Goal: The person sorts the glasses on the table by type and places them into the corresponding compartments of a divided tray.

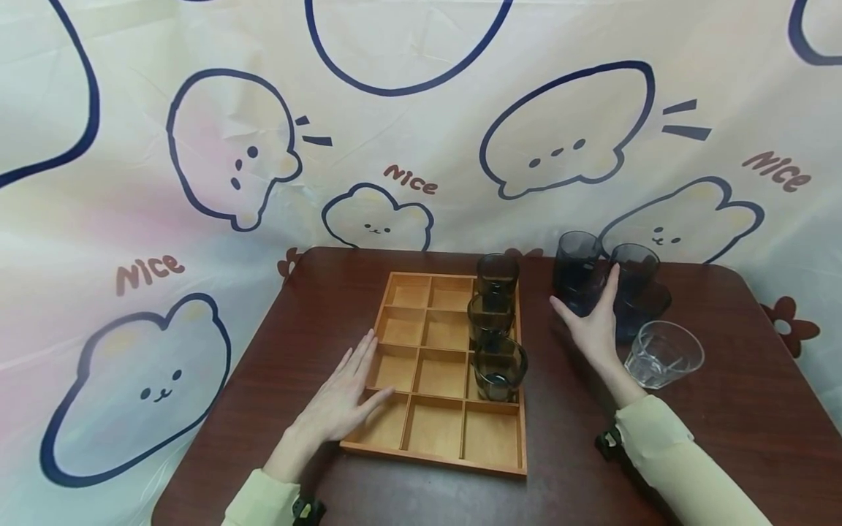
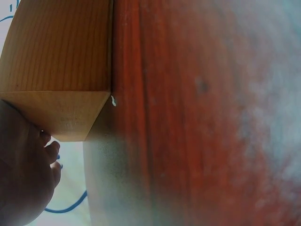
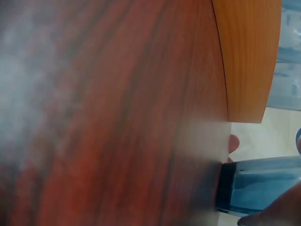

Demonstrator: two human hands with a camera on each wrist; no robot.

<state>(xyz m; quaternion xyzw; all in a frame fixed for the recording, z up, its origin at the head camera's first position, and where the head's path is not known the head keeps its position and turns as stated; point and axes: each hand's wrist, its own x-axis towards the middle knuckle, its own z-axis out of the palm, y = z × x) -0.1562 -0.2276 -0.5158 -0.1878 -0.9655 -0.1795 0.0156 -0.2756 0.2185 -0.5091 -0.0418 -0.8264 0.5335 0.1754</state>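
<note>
In the head view my left hand [image 1: 338, 398] rests along the left side of a wooden tray [image 1: 467, 462] with square compartments, fingers extended and thumb over its rim. My right hand [image 1: 595, 329] is at a tall dark blue-grey glass [image 1: 579, 252], thumb at its left and index finger stretched along its right. That glass [image 3: 265, 183] stands upright on the table in the right wrist view, the thumb [image 3: 282, 207] beside it; firm contact cannot be told. Three dark tinted glasses, the far [image 1: 498, 272], middle [image 1: 490, 314] and near [image 1: 500, 358], stand in the tray's right column.
Another dark glass [image 1: 634, 259] stands right of my right hand, with more dark glass partly hidden around it. A clear glass [image 1: 664, 354] is nearer, beside my right wrist. The brown table [image 1: 296, 314] ends at a cartoon-printed cloth [image 1: 454, 146].
</note>
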